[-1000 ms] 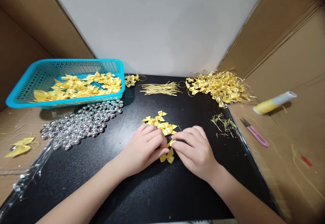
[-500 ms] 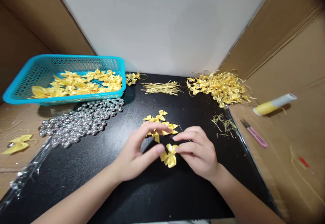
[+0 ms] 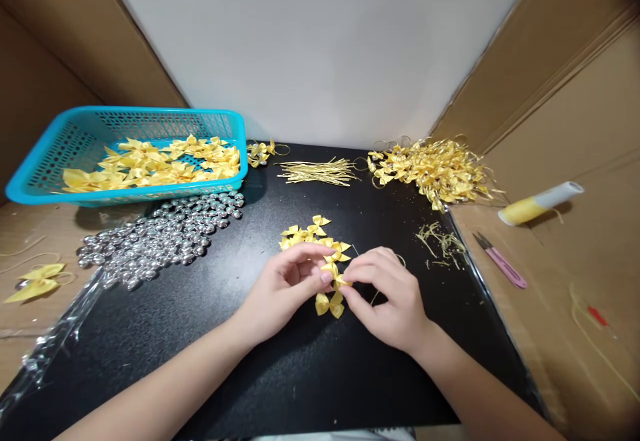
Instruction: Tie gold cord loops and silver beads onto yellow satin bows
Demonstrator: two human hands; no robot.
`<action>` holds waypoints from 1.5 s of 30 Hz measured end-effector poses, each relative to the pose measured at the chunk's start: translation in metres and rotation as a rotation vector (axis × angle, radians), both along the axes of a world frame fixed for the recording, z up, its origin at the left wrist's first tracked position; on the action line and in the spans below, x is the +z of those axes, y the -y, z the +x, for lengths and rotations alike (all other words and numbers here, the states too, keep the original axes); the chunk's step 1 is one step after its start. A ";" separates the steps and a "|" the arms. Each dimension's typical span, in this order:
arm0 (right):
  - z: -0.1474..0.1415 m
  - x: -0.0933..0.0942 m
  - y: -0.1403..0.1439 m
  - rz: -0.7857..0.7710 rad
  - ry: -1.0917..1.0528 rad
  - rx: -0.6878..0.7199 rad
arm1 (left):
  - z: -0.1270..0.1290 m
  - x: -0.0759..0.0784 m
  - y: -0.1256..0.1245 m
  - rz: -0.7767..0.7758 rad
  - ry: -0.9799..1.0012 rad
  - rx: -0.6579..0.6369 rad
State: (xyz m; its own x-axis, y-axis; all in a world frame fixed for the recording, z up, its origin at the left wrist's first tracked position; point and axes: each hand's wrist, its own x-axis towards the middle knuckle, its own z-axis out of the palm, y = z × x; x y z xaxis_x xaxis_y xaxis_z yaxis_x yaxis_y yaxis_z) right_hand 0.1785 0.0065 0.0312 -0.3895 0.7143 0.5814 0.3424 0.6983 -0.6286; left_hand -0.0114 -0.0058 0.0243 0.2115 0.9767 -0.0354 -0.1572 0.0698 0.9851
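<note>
Where the head view centres on the black mat [image 3: 280, 374], both hands meet just below mid-frame over one yellow ribbon bow [image 3: 330, 302].

Left hand [image 3: 285, 287]: thumb and forefinger pinched on the bow's upper part. Right hand [image 3: 393, 294]: fingertips closed on the bow's knot from the right, with a thin gold cord loop [image 3: 385, 279] trailing by its knuckles. The bow hangs between the two hands, just above the mat.

Stock, counted as far as visible:
- Small cluster of loose bows [image 3: 313, 237], just above the hands; roughly five or six, overlapping.
- One turquoise mesh basket [image 3: 30, 184], upper left of the frame, holding many yellow bows; too many to count.
- One spread of silver bells [image 3: 160, 237], below the basket; dozens.
- One bundle of gold cord lengths [image 3: 317, 172], upper centre.
- One heap of bows with cord loops [image 3: 433, 171], upper right.
- Two or so stray bows [image 3: 260, 153] beside the basket's right corner.
- One scatter of cord trimmings [image 3: 443, 241], right of centre.
- One pink snipper [image 3: 500, 261] and one yellow-and-white tube [image 3: 540, 204], right edge on cardboard.
- One bow [image 3: 35, 282] at the left edge.

Progress, judged: the upper-right heap looks like finished pieces; the basket remains well filled, so much seems left.
</note>
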 end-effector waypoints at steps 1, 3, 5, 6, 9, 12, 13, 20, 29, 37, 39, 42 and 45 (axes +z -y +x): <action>-0.001 -0.001 0.000 -0.004 0.018 -0.001 | -0.001 0.001 0.000 0.045 -0.043 -0.008; -0.002 -0.003 -0.002 -0.046 0.032 0.020 | -0.005 0.006 -0.001 0.199 -0.200 -0.038; -0.001 -0.004 -0.003 -0.098 0.065 0.065 | -0.011 0.012 -0.004 0.417 -0.436 -0.104; 0.000 -0.004 -0.003 -0.117 0.097 0.087 | -0.015 0.014 -0.007 0.522 -0.552 -0.153; 0.003 -0.003 -0.004 -0.145 0.209 0.139 | -0.023 0.020 -0.013 0.722 -0.798 -0.292; 0.004 -0.002 -0.005 -0.160 0.279 0.164 | -0.026 0.021 -0.016 0.775 -0.888 -0.355; 0.004 -0.002 -0.004 -0.164 0.292 0.168 | -0.026 0.020 -0.016 0.786 -0.901 -0.353; 0.005 0.001 -0.005 -0.176 0.333 0.171 | -0.025 0.015 -0.015 0.796 -0.945 -0.333; 0.004 0.001 -0.004 -0.238 0.368 0.200 | -0.021 0.016 -0.013 0.695 -0.948 -0.468; 0.006 0.013 -0.004 -0.586 0.261 0.292 | -0.019 0.014 -0.010 0.569 -0.672 -0.553; 0.005 0.013 -0.004 -0.690 0.187 0.286 | -0.019 0.012 -0.010 0.479 -0.571 -0.553; 0.003 0.011 -0.002 -0.844 -0.016 0.245 | -0.020 0.010 -0.010 0.311 -0.415 -0.505; 0.000 0.008 -0.002 -0.961 -0.172 0.237 | -0.022 0.010 -0.011 0.206 -0.336 -0.437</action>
State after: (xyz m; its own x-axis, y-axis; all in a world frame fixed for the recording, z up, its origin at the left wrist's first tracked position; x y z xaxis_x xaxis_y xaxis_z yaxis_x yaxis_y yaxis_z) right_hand 0.1789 0.0090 0.0387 -0.5478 0.8249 -0.1395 0.1115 -0.0933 -0.9894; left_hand -0.0333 0.0052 0.0340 0.6064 0.7951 0.0114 0.1659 -0.1405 0.9761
